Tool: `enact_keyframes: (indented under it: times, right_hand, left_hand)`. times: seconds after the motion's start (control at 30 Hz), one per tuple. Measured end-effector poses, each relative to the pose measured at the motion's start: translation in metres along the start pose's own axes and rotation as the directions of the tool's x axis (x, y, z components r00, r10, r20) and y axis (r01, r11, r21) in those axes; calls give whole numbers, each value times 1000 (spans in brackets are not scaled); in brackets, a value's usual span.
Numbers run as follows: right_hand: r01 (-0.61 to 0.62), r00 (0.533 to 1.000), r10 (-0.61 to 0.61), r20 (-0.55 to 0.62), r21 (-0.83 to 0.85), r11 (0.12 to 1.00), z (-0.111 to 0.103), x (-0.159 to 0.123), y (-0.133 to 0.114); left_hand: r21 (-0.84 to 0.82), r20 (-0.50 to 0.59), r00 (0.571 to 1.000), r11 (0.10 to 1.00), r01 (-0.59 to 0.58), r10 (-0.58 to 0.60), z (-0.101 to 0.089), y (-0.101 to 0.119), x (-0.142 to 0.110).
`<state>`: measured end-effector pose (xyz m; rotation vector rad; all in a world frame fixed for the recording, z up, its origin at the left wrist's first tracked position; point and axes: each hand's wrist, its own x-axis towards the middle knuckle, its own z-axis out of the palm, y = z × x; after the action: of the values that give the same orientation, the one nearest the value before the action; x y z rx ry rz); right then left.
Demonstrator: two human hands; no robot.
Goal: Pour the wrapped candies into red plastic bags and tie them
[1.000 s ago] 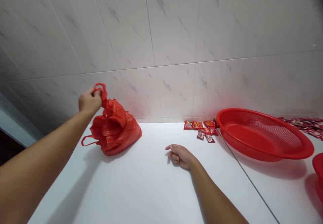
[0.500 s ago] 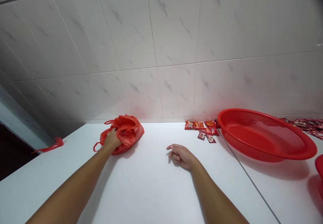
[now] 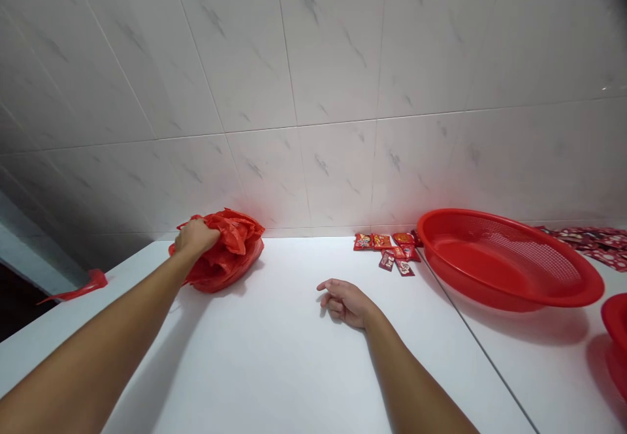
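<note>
Gripping the top of a crumpled red plastic bag [image 3: 225, 254], the person's left hand [image 3: 196, 238] presses down on it, fingers [image 3: 208, 235] closed around a bunch of the thin plastic, though their tips are partly buried in its folds. The bag sits on a white surface [image 3: 245, 356], right at the rear edge, against a tiled wall [image 3: 333, 94], and well left of the middle. Its body bulges out below and to the right of the hand.

The right hand [image 3: 345, 303] lies empty on the surface near the middle, between the bag and a small heap of red sachets [image 3: 386, 251]. Its fingers [image 3: 333, 285] are loosely curled and slightly spread, pinching nothing, and they touch neither the sachets nor the bag.

The sachets lie along the rear edge, just left of a thin seam [image 3: 480, 349] that crosses the surface. Right of that seam sits a wide red mesh basket [image 3: 490, 220], with patterned red packets [image 3: 588, 241] behind it along the wall and a red bowl [image 3: 616, 316] cut off at the right side of the view. A narrow red plastic strip [image 3: 81, 284] lies at the far left edge of the surface, partly hanging over it.
</note>
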<state>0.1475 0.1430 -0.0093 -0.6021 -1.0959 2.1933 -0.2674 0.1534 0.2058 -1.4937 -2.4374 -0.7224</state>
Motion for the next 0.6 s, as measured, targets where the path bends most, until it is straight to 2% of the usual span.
enact_keyframes:
  times: [0.07, 0.13, 0.3, 0.43, 0.6]
  right_hand:
    - [-8, 1000, 8, 2, 3, 1000, 1, 0, -1]
    - [-10, 1000, 10, 3, 5, 1000, 1, -1, -1]
    - [-7, 1000, 7, 2, 1, 1000, 2, -2, 0]
    - [-2, 1000, 2, -3, -3, 1000, 2, -2, 0]
    - [2, 1000, -2, -7, 0, 1000, 3, -3, -1]
  left_hand:
    - [-52, -68, 996, 997, 48, -51, -19, 5, 12]
    - [-109, -169, 983, 993, 48, -67, -39, 13, 21]
    - [-188, -416, 909, 976, -106, 19, -75, 39, 30]
    - [-209, -498, 865, 959, -191, 64, -83, 55, 24]
    - [-124, -577, 790, 933, -337, 208, -78, 59, -1]
